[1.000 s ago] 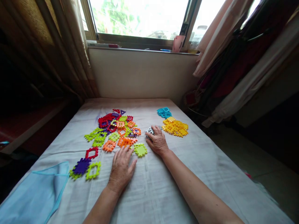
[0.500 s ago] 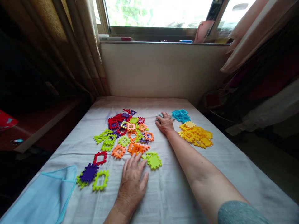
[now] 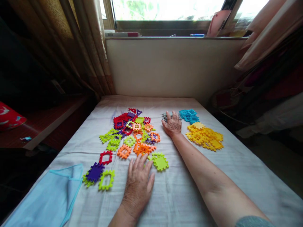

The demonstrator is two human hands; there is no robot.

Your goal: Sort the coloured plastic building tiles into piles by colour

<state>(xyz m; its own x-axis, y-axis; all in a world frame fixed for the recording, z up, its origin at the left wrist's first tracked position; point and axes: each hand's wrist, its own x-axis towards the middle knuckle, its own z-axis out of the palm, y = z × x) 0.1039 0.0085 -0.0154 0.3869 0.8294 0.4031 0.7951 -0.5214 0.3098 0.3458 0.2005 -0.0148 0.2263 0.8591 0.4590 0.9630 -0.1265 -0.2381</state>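
Note:
My left hand [image 3: 139,178] lies palm down on the white cloth, fingers stretched out and apart. Its fingertips are just below an orange plastic interlocking tile [image 3: 142,148] and beside a lime green tile [image 3: 160,161]. Farther off, my right hand [image 3: 172,124] rests with spread fingers on a small group of grey tiles [image 3: 165,116], which it partly covers. Blue tiles [image 3: 189,116] are heaped just right of that hand. A pile of yellow tiles [image 3: 205,137] lies nearer, to the right of my right wrist.
Mixed red tiles [image 3: 120,120], purple, green and orange ones spread over the left middle. A purple tile [image 3: 95,172] overlaps a green one at the near left. A folded light blue cloth [image 3: 54,192] lies at the left edge. A wall [image 3: 165,66] closes the far side.
The whole view has shifted slightly. My right hand's fingers have straightened and spread over the grey tiles. My left hand keeps its place by the orange and green tiles.

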